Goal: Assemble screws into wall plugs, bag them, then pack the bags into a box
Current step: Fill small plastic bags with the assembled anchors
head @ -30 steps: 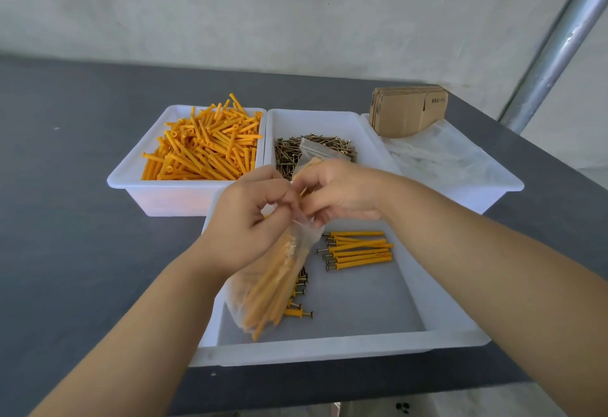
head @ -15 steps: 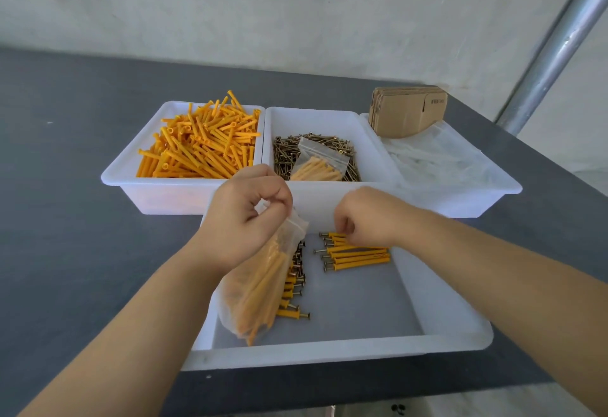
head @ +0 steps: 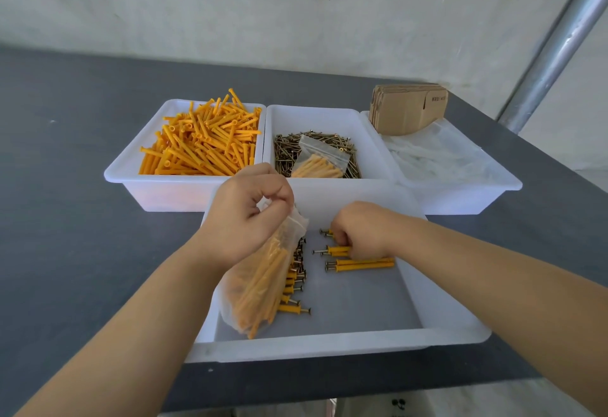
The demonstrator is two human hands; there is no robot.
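Observation:
My left hand [head: 245,215] pinches the top of a clear bag [head: 260,288] partly filled with orange plugs, which hangs into the near white tray [head: 329,346]. My right hand [head: 360,229] reaches down onto a small group of assembled plugs with screws [head: 362,264] on the tray floor, its fingers curled round some of them. Another row of assembled plugs [head: 294,294] lies beside the bag, partly hidden by it. A filled, sealed bag [head: 320,163] rests on the screws [head: 286,153] in the middle back tray.
A back left tray [head: 131,173] holds loose orange plugs [head: 204,143]. The back right tray [head: 477,192] holds clear empty bags [head: 437,156], with flat cardboard boxes [head: 406,108] leaning at its far end. A metal pole [head: 552,44] rises at right. All sit on a dark table [head: 65,219].
My right hand left the bag's mouth, dropped to the right and came down onto the assembled plugs in the tray. My left hand keeps holding the bag.

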